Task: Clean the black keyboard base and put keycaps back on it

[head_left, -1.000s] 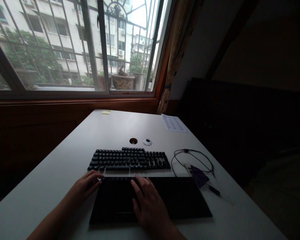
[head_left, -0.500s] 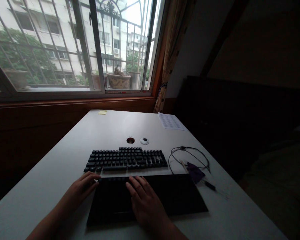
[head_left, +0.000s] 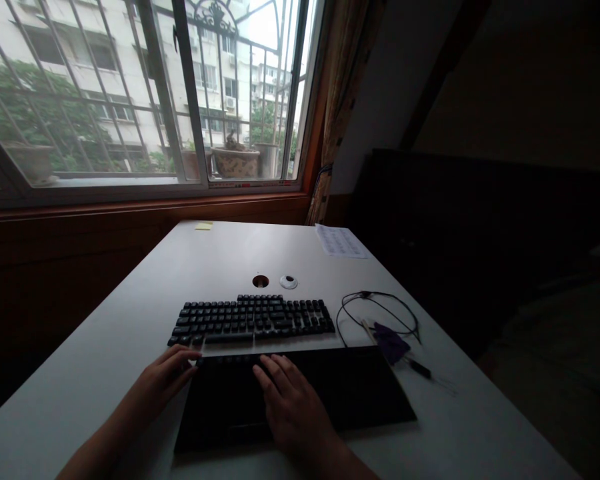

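Observation:
A black keyboard [head_left: 350, 387] lies in front of me on the white desk, a short row of keycaps [head_left: 230, 360] along its top left edge. At its upper left corner, the thumb and fingers of my left hand [head_left: 167, 373] close around the edge. My right hand [head_left: 297, 407] rests over the middle of the keyboard, fingers stretched out, tips at the right end of that keycap row. Whatever lies under those fingertips is hidden. Just beyond, loose black keycaps [head_left: 220, 320] are laid out in keyboard order.
A looped black cable [head_left: 410, 303] runs right of the keycaps. Near it lie a purple cloth [head_left: 391, 343] and a tool with a black handle and wire end [head_left: 420, 369]. Farther back are a cable hole [head_left: 261, 281], a white round cover [head_left: 289, 282], printed paper [head_left: 343, 241] and yellow notes [head_left: 204, 226].
My right hand has shifted very slightly to the right along the keyboard's top edge. My left hand stays at the corner, and the keycaps lie as before.

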Demonstrator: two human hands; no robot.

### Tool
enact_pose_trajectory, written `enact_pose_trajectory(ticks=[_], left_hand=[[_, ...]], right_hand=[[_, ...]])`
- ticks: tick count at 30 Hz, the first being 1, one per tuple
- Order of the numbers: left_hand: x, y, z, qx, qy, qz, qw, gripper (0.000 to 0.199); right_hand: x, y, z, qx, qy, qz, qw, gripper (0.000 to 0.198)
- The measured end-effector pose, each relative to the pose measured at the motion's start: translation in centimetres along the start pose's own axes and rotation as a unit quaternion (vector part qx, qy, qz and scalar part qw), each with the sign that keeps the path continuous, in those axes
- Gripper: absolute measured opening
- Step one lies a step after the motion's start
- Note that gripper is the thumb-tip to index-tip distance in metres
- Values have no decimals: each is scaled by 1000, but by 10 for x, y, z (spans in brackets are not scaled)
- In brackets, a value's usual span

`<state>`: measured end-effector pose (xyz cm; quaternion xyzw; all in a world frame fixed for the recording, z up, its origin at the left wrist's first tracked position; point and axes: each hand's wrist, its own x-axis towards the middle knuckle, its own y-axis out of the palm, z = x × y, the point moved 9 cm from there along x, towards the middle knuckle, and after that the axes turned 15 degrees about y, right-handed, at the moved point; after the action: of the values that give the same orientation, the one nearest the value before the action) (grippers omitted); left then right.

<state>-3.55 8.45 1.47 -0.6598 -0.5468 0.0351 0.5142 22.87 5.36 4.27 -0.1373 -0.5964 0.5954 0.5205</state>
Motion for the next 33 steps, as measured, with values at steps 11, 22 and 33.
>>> enact_pose_trajectory(ticks=[11,22,33], left_hand=[[79,-33,-23,117,56,0,992,25],[187,28,42,205,50,162,964,12],[204,48,61,207,48,228,950,11]], right_hand=[[0,-3,-4,-4,33,-26,999,56],[0,-5,-4,8,28,-26,999,57],[-2,-2,-6,22,30,-15,999,53]])
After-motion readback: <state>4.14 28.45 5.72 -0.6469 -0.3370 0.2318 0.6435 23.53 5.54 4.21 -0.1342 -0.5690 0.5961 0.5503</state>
